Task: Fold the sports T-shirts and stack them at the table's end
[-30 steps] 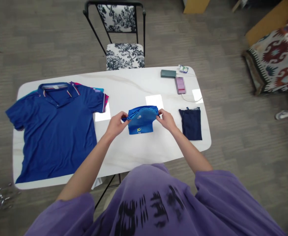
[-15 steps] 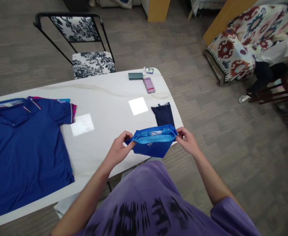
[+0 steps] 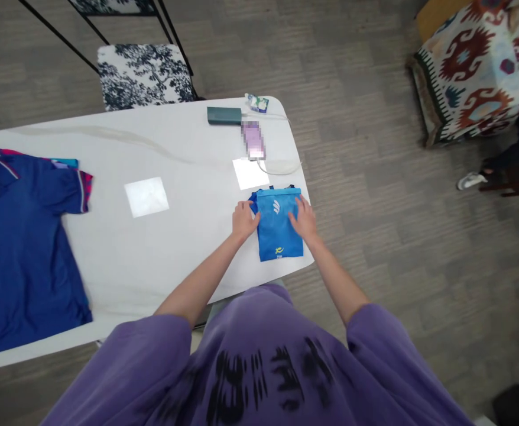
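Note:
A folded blue garment (image 3: 279, 228) lies flat on the white table near its right end, with a white mark near its upper edge and a small yellow mark lower down. A darker blue bit of cloth sticks out at its upper left. My left hand (image 3: 244, 220) rests at the garment's left edge, thumb apart from the fingers. On its right side, my right hand (image 3: 304, 220) lies with fingers spread over the edge. Dark scraps of the navy cloth show just above the top edge; the garment hides the rest.
To the left, a dark blue polo shirt (image 3: 24, 248) lies spread over other garments on the table (image 3: 184, 236). A green case (image 3: 224, 116), a blurred-out pink phone-like thing (image 3: 253, 141), a small packet (image 3: 258, 103) and a cable lie behind. A patterned chair (image 3: 146, 77) stands beyond; a person's shoe (image 3: 471, 180) shows right.
The blue garment has gone from being held up at the table's front edge to lying flat over the navy cloth. My hands have moved forward and now rest on its sides.

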Demonstrator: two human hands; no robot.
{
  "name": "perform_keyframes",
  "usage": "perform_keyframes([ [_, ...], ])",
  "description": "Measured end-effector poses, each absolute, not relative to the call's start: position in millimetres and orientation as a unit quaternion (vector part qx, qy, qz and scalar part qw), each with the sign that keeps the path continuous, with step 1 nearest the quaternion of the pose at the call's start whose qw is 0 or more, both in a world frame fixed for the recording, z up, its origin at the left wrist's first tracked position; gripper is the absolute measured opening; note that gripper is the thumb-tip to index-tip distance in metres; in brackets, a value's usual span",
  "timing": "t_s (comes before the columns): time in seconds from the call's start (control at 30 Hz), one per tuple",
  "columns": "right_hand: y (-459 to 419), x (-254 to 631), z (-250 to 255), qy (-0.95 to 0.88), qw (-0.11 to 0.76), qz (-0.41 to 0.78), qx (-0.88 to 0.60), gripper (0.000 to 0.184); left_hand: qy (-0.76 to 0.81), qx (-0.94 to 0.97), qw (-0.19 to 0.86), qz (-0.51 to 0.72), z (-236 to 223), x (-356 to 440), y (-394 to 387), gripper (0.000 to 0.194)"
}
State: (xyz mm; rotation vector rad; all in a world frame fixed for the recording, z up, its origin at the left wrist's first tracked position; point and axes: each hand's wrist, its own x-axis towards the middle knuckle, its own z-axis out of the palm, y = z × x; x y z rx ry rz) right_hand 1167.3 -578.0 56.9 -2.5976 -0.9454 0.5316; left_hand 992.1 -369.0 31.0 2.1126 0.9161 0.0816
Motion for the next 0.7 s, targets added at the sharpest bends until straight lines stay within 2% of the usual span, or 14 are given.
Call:
perform_keyframes([
  [0.17,-565.6,1097.7,31.8,-0.43,0.114,0.222,-0.868,0.08,0.261,0.885,0.385,-0.01,40.6,889.5,-420.2,0.039],
  [0.33,-551.9,1083.1,22.0,-0.431,0.067,0.24,-0.867,0.081,0.354,0.846,0.396,-0.043,46.6,729.6,-431.7,0.039],
  [0.57,-521.8,1039.5,58.4,-0.447,0.048,0.175,-0.876,0.081,0.577,0.711,0.401,0.009,47.3,525.1,-374.6,0.047],
  [0.7,-480.8,967.9,74.6,-0.434,0.051,0.158,-0.885,0.065,0.632,0.657,0.406,0.056,48.2,411.2,-309.1,0.048],
])
